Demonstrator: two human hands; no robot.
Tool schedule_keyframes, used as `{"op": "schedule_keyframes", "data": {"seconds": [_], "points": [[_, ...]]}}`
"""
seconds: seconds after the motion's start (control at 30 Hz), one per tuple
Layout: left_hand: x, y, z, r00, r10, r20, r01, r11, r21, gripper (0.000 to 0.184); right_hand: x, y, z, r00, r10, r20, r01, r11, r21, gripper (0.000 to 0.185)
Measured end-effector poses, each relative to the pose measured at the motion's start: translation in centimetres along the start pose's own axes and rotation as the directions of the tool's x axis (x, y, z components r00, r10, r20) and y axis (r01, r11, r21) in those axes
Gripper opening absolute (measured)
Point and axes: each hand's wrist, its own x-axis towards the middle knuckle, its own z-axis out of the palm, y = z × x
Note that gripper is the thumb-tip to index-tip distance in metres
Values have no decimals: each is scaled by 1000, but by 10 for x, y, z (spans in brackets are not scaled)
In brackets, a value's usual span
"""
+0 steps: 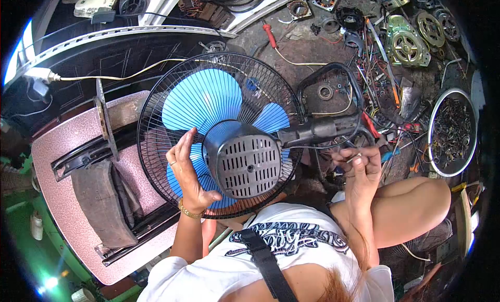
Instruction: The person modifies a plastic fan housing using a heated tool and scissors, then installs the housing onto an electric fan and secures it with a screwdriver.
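Note:
A black fan with blue blades (203, 101) lies in front of me, its rear motor housing (250, 164) towards me and its neck pointing right. My left hand (188, 178) has its fingers stretched and thumb apart, over the wire guard (151, 161) beside the housing. Whether it presses on the guard I cannot tell. To the right of the housing, below the fan's neck (323, 129), my right hand (362, 169) is raised, with thumb and fingertips pinched on a small shiny metal piece, too small to name.
A pink tabletop (62, 161) on the left bears black metal rails and a curved dark panel (99, 203). Tangled wires and tools litter the floor on the right. A round metal-rimmed basin (435, 161) holds small parts. A red-handled soldering iron (270, 35) lies beyond the fan.

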Motion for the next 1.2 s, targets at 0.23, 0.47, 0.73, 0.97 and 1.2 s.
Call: {"op": "schedule_keyframes", "data": {"seconds": [0.23,0.47,0.73,0.97,1.2], "points": [[-2,-2,1,1000,-15,6,15,1000,-20,126,9,-16,28,999,-41,24,43,993,-108,9],[-5,-3,3,1000,5,4,-5,1000,-7,127,11,-11,76,893,-265,364,339,928,-154,16],[-4,0,3,1000,-1,13,1,1000,-11,128,14,-8,96,730,-419,540,588,788,-183,21],[1,5,0,1000,30,-8,-30,999,17,127,10,-7,106,619,-473,627,718,664,-208,21],[1,4,2,997,74,-20,-73,996,54,129,6,-5,106,501,-530,684,851,444,-280,29]]}}
